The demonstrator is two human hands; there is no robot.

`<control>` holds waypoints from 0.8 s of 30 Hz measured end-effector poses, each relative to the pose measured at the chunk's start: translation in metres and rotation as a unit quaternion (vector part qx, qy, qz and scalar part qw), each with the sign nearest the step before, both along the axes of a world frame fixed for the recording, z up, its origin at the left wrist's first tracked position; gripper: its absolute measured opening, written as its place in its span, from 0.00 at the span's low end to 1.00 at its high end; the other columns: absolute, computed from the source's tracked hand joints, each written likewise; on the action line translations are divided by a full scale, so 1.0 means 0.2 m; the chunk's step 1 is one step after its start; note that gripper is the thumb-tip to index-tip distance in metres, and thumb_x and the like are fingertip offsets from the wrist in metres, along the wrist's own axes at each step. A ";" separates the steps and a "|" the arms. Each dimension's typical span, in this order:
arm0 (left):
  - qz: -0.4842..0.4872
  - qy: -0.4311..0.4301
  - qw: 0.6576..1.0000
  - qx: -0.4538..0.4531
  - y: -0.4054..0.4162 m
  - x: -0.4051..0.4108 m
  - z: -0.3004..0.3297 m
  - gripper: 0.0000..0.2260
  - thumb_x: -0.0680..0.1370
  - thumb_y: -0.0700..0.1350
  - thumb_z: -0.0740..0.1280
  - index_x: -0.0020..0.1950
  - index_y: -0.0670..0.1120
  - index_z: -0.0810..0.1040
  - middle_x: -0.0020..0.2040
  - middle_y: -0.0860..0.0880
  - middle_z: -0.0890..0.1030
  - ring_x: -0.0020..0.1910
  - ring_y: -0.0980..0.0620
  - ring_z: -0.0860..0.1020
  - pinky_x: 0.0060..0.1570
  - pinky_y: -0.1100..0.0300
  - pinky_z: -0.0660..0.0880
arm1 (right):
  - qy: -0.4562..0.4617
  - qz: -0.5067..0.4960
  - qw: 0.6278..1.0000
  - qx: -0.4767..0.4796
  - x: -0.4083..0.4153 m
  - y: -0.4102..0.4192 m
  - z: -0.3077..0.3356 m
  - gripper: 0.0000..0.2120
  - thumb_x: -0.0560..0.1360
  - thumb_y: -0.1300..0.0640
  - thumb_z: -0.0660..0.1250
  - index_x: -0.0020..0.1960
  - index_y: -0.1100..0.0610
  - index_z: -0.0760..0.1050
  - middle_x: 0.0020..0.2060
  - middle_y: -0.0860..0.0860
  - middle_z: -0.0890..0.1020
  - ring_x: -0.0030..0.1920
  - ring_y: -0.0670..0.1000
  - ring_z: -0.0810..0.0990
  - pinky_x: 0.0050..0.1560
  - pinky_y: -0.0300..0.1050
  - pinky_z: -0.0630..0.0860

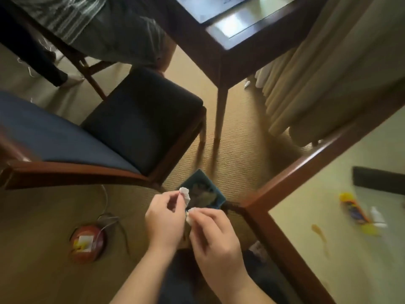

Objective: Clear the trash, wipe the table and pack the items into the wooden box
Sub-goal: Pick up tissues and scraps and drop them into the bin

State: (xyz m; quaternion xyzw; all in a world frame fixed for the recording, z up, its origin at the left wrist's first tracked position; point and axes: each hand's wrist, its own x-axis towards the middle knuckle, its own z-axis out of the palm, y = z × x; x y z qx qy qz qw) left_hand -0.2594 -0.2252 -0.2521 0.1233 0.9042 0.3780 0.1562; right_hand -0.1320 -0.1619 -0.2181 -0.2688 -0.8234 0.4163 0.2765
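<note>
Looking down at the lower centre of the frame, both hands were raised over a small dark teal square bin (215, 195) standing on the tan carpet (236, 150). Left hand (165, 218) pinched a crumpled white paper scrap (185, 194) between thumb and fingertips, directly above the bin's opening. Right hand (215, 239) pinched a second white paper wad (190, 216) just below and right of the first; the two scraps were close, contact between them not resolvable. Bin contents appeared as pale crumpled material, blurred.

Lower right of the frame: cream table top with reddish-brown wooden rim (285, 174), its corner just right of the bin. On it lay a brown liquid smear (318, 233), a yellow and blue wrapper-like packet (355, 212) (blurred) and a dark flat rectangular object (377, 179) at the far right edge.

Left of frame: blue-cushioned wooden chair (65, 139). Lower left: round red floor unit with a white label and cables (87, 243). Upper centre: dark wooden glass-topped table (230, 31), beige curtain (328, 73) at upper right. Upper left: another person's leg (32, 51), partly seen.
</note>
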 end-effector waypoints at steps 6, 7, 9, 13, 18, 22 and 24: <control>-0.068 -0.040 0.993 -0.085 -0.02 -0.25 -0.75 0.05 0.81 0.49 0.70 0.53 0.50 0.84 0.49 0.51 0.81 0.50 0.50 0.80 0.53 0.53 0.79 | -0.086 -0.086 0.992 -0.026 -0.28 0.04 -0.84 0.11 0.78 0.64 0.69 0.59 0.61 0.83 0.54 0.51 0.81 0.55 0.54 0.83 0.62 0.53 0.80; -0.085 -0.066 0.988 -0.114 -0.01 -0.28 -0.87 0.08 0.81 0.50 0.69 0.57 0.51 0.84 0.52 0.50 0.82 0.53 0.49 0.81 0.55 0.54 0.78 | -0.133 -0.088 0.986 -0.043 -0.30 0.07 -1.00 0.12 0.78 0.64 0.69 0.60 0.61 0.83 0.55 0.52 0.81 0.57 0.55 0.82 0.64 0.54 0.79; -0.161 -0.172 0.956 -0.174 0.01 -0.32 -1.10 0.18 0.81 0.51 0.70 0.71 0.50 0.78 0.63 0.48 0.83 0.64 0.46 0.80 0.64 0.54 0.75 | -0.285 -0.020 0.952 -0.113 -0.34 0.14 -1.23 0.18 0.79 0.64 0.67 0.68 0.58 0.80 0.66 0.55 0.79 0.68 0.59 0.78 0.74 0.50 0.70; -0.234 -0.235 0.916 -0.225 0.03 -0.34 -1.25 0.24 0.81 0.46 0.70 0.76 0.46 0.73 0.69 0.45 0.80 0.68 0.45 0.78 0.69 0.53 0.73 | -0.451 0.120 0.855 -0.228 -0.34 0.22 -1.35 0.32 0.81 0.64 0.63 0.83 0.49 0.62 0.82 0.52 0.63 0.80 0.56 0.63 0.78 0.44 0.59; -0.125 -0.186 0.973 -0.047 -0.01 -0.23 -0.67 0.08 0.82 0.48 0.69 0.61 0.55 0.82 0.53 0.59 0.83 0.55 0.61 0.81 0.53 0.64 0.76 | -0.267 0.006 0.923 -0.278 -0.17 0.14 -0.67 0.25 0.82 0.63 0.64 0.77 0.47 0.73 0.72 0.45 0.77 0.74 0.45 0.73 0.76 0.41 0.67; -0.134 -0.179 0.973 0.062 -0.02 -0.01 0.05 0.07 0.82 0.49 0.70 0.58 0.59 0.80 0.51 0.62 0.83 0.53 0.67 0.80 0.47 0.70 0.78 | -0.162 -0.040 0.960 -0.225 0.12 0.05 0.06 0.17 0.80 0.63 0.69 0.62 0.45 0.83 0.55 0.35 0.84 0.58 0.39 0.82 0.58 0.32 0.77; -0.180 -0.175 0.964 0.085 0.02 0.11 0.39 0.06 0.81 0.48 0.71 0.56 0.58 0.81 0.48 0.63 0.84 0.52 0.64 0.82 0.48 0.65 0.81 | -0.137 -0.114 0.967 -0.182 0.28 0.07 0.36 0.15 0.78 0.63 0.69 0.59 0.47 0.85 0.52 0.37 0.85 0.55 0.41 0.84 0.54 0.31 0.78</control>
